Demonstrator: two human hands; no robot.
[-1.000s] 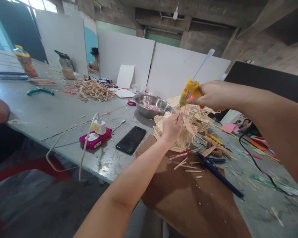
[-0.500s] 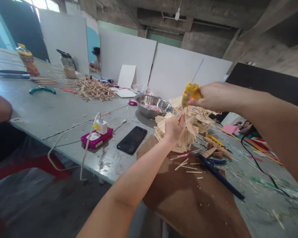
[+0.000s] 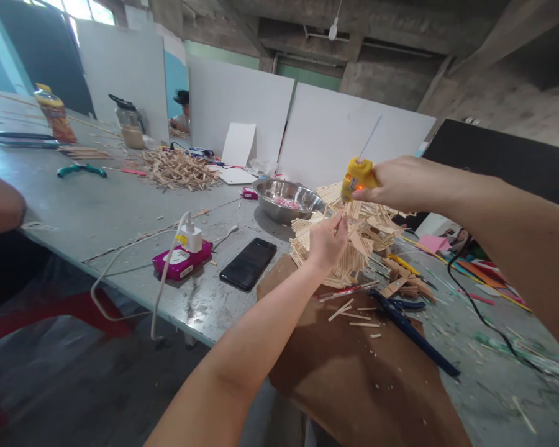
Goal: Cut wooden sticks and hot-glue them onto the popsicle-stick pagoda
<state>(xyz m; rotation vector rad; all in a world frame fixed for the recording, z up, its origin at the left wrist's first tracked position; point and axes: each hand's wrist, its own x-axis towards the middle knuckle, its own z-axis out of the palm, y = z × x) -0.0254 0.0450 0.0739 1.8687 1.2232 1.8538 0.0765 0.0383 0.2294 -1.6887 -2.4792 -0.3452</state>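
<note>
My right hand (image 3: 394, 180) is closed around a yellow hot glue gun (image 3: 355, 178), with a clear glue stick rising from its back and a small orange light glowing on its side. The gun's nozzle points down towards a structure built of thin wooden sticks (image 3: 349, 261). Against that structure, my left hand (image 3: 328, 241) is closed, thumb and fingers pinched together near the nozzle. What they pinch is too small to make out. Beneath the structure lies a brown board (image 3: 354, 372), with several loose wooden sticks (image 3: 364, 324) on it.
Left of the structure stand a steel bowl (image 3: 286, 202), a black phone (image 3: 248, 264) and a magenta power strip (image 3: 181, 259) with a white cable. Blue-handled pliers (image 3: 414, 335) lie to the right. A pile of wood pieces (image 3: 179, 169) is farther back. Another person's arm (image 3: 0, 198) shows at left.
The view has shifted very slightly. Both hands and the glue gun hold nearly the same position over the stick structure.
</note>
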